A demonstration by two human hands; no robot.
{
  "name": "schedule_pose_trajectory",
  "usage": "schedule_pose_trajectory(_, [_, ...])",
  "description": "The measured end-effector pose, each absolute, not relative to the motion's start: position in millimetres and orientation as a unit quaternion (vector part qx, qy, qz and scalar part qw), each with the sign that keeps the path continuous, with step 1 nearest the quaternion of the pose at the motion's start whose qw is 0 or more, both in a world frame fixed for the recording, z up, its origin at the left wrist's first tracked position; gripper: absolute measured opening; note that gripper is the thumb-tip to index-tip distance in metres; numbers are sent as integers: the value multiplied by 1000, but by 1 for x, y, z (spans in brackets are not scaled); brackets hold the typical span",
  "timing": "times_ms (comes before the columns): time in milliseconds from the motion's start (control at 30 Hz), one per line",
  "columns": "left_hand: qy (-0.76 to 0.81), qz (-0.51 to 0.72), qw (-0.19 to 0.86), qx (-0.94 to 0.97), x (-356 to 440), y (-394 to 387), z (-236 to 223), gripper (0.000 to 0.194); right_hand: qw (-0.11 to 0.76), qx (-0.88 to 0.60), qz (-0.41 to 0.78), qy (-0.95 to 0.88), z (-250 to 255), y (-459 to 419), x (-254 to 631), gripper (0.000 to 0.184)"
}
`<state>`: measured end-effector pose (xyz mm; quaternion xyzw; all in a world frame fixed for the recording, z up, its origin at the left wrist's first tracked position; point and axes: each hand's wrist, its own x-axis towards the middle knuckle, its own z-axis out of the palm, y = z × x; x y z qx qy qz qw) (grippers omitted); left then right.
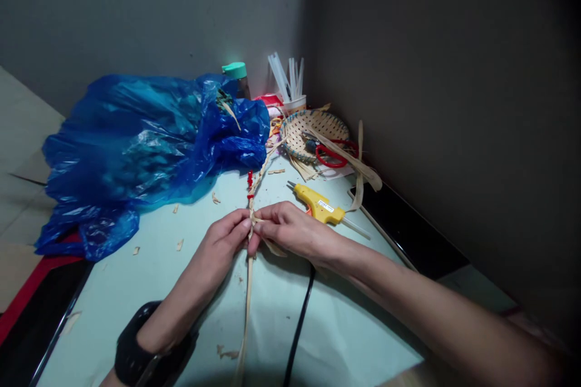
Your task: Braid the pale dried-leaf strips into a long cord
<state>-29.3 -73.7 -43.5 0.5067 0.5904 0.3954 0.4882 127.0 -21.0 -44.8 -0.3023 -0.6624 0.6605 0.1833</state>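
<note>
Head view: handwork above a pale green tabletop [158,290]

At far left, a crumpled, translucent blue plastic bag [154,139] lay on the tabletop. The bare left hand [229,233], a broad black band [136,344] around its wrist, had thumb and fingers closed on a straw-coloured braid of flat, fibrous strips [258,184]. This braid, at centre, extended from the fingertips toward a round, tan woven basket [297,127]. The bare right hand [285,227], just beside the left, pinched the same braid between thumb and forefinger. Beyond it lay a yellow glue gun [320,202]; farther right, a flat device with a glossy black face [403,233].
</note>
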Motion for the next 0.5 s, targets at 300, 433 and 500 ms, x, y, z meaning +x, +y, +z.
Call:
schedule_pose_trajectory(300, [485, 417, 704, 309, -30, -72, -48, 13, 161, -309, 587, -731, -39, -21, 128, 29])
schedule_pose_trajectory(433, [468, 432, 712, 295, -33, -72, -53, 17, 151, -318, 566, -745, -35, -22, 130, 29])
schedule_pose_trajectory(500, [470, 429, 703, 317, -35, -72, -56, 19, 154, -323, 546, -758, -35, -24, 130, 25])
